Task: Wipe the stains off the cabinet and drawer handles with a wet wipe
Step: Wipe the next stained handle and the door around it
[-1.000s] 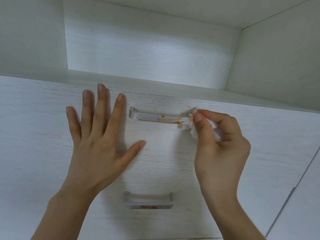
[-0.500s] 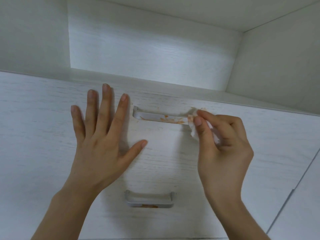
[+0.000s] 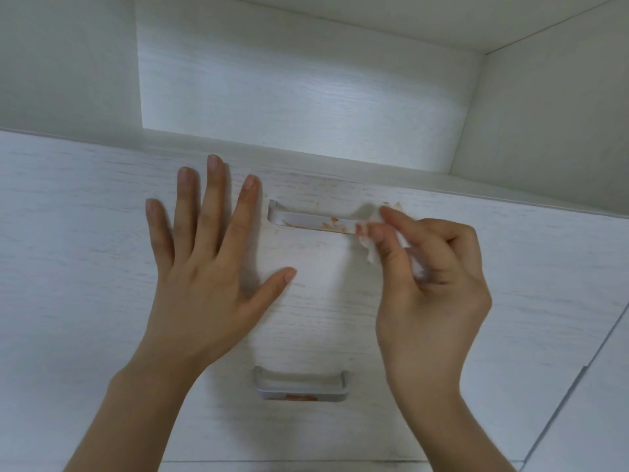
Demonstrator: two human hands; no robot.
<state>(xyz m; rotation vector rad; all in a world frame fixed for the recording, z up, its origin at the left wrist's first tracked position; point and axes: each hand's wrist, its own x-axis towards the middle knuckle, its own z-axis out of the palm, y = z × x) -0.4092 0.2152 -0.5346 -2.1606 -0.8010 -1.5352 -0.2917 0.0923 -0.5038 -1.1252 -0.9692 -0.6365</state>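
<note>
A silver upper handle (image 3: 306, 220) on the white drawer front (image 3: 323, 301) carries orange smears along its right half. My right hand (image 3: 432, 287) pinches a crumpled white wet wipe (image 3: 371, 240) against the handle's right end, which the wipe hides. My left hand (image 3: 207, 267) lies flat on the drawer front just left of that handle, fingers spread. A second silver lower handle (image 3: 301, 386) sits below, with an orange stain on its underside edge.
Above the drawers is an open white shelf recess (image 3: 299, 90) with side walls. A vertical seam (image 3: 575, 379) at the right separates this drawer front from a neighbouring panel.
My right hand with the wipe has kept to the handle's right end, its fingers shifting slightly. The orange smear looks a little thinner. My left hand stays flat in place.
</note>
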